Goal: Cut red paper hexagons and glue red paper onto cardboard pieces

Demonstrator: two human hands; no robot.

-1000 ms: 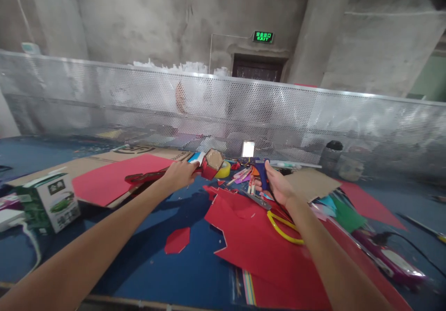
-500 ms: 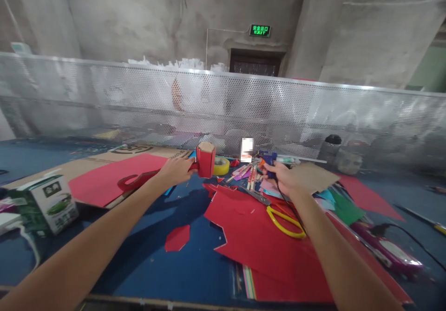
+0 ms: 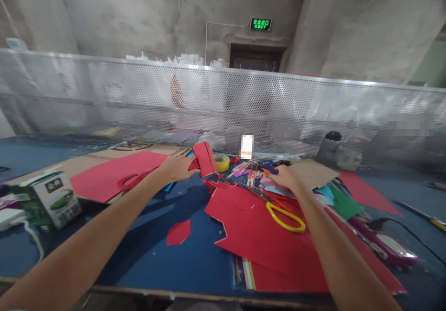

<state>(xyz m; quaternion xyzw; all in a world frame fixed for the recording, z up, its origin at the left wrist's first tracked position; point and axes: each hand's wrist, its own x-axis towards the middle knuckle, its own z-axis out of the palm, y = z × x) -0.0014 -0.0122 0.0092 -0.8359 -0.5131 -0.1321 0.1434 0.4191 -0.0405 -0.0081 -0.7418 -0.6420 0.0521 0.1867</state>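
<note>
My left hand is closed around a red cardboard hammer, a paper-covered block on a handle. The handle's curved end shows left of my wrist, over a red sheet. My right hand is low over the clutter, its fingers closed on a blue glue gun with a bit of orange on it; my fingers partly hide it. Near this hand lie printed wooden sticks, pink paper and scissors with yellow handles. A roll of yellow tape stands just right of the hammer.
Cut red card spreads across the front right, with a small red offcut beside it. A green and white carton stands at left. Brown cardboard, green paper and a purple device lie right. A perforated metal screen runs behind.
The hammer has turned, so a red side with a dark seam faces me instead of its bare cardboard end. My right hand has lowered with the glue gun into the clutter.
</note>
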